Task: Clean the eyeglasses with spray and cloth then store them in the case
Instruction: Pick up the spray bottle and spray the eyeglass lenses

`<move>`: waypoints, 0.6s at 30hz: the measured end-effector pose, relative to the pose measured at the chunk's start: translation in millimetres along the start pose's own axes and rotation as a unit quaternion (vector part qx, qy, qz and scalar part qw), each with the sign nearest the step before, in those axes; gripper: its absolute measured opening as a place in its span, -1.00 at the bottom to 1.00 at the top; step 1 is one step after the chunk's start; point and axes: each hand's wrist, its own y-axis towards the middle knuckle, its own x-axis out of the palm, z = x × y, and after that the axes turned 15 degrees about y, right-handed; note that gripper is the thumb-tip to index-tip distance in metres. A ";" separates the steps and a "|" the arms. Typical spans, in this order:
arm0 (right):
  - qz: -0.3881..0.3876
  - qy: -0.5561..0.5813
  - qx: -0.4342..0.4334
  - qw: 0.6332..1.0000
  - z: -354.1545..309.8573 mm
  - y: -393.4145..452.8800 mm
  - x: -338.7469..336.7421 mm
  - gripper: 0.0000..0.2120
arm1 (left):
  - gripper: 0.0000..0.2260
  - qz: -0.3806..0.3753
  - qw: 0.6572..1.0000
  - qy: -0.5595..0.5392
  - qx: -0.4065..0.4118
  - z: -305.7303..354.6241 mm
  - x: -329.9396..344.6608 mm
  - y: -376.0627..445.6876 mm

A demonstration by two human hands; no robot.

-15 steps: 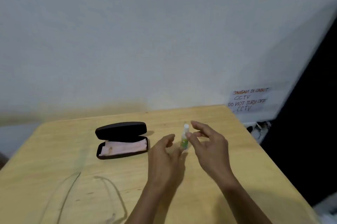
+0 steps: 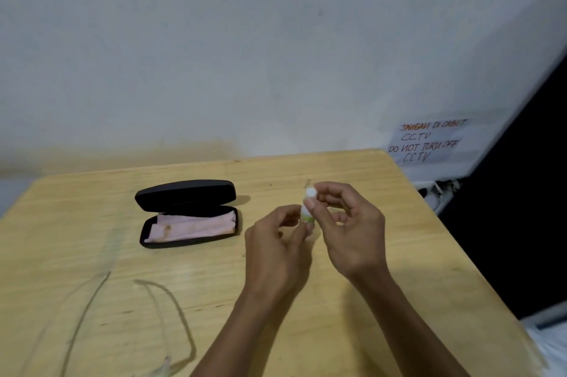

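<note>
A small white spray bottle (image 2: 307, 211) with a green label is held upright over the middle of the wooden table (image 2: 337, 174). My left hand (image 2: 277, 249) grips its lower part. My right hand (image 2: 348, 229) pinches its white top with thumb and fingertips. A black eyeglass case (image 2: 187, 194) lies open at the left, with a folded pink cloth (image 2: 193, 227) in its lower half. Clear-framed eyeglasses (image 2: 165, 290) lie at the near left, their temples pointing away from me and the lenses at the bottom edge of the view.
The table ends at the right in a slanting edge with a dark gap beyond. A handwritten paper notice (image 2: 429, 140) hangs on the wall at the back right, above a power strip (image 2: 438, 188).
Both hands have closed on the spray bottle and raised it slightly off the table; before, their fingers were spread around it as it stood.
</note>
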 end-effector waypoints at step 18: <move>-0.045 0.044 -0.079 0.995 -62.8 -74.9 2.7 -0.80 | -0.72 0.035 0.997 -0.035 0.057 16.7 -63.3 -84.4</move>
